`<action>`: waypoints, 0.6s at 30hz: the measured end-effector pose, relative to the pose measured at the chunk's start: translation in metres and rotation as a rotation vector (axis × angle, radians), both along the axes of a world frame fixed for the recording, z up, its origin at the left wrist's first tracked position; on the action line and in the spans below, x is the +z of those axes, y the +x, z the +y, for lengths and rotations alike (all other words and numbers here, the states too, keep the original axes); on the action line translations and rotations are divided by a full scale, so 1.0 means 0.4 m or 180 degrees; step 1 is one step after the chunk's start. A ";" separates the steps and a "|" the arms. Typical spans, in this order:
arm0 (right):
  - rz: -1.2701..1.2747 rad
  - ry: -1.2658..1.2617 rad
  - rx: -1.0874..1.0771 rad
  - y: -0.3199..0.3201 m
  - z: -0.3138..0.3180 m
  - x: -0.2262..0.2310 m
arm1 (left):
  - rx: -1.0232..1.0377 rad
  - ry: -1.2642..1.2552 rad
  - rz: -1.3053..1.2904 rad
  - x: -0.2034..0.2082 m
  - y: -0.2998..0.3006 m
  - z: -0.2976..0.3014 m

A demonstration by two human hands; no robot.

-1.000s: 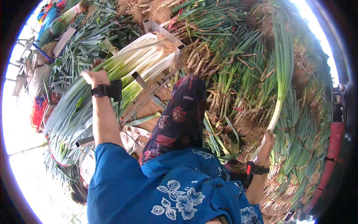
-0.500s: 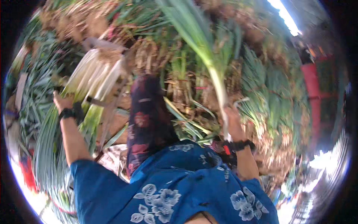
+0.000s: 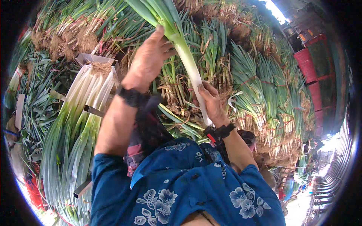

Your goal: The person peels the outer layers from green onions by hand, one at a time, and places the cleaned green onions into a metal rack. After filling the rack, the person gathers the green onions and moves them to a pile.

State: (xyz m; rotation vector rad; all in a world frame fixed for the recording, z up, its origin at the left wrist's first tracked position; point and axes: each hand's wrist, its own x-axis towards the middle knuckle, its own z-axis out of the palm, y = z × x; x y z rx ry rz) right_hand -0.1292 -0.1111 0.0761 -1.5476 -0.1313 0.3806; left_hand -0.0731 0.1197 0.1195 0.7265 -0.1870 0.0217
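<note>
Leek [image 3: 182,49] slants up-left from your right hand [image 3: 213,103], fingers clenched round its white shank [image 3: 194,73]; your left hand [image 3: 148,56], fingers loose, beside the leaf fork [image 3: 172,30], contact unclear.

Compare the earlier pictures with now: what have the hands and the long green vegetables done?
The left hand has left the leeks in the metal rack and moved right, open beside the single leek; contact is unclear. That single leek has swung leftward from the person's right side to the front. The right hand still grips its white stalk, and the leeks remain in the rack.
</note>
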 end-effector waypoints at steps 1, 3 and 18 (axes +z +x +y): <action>-0.0033 0.0017 0.0018 -0.006 0.009 0.000 | 0.0051 -0.0316 -0.0055 -0.017 0.028 -0.026; -0.0225 -0.0054 -0.0542 -0.009 0.009 -0.012 | -0.0195 -0.0780 -0.0234 -0.011 0.051 -0.078; 0.0032 0.0587 -0.0753 0.027 -0.127 -0.140 | -0.0241 -0.0128 -0.0154 -0.002 0.070 -0.186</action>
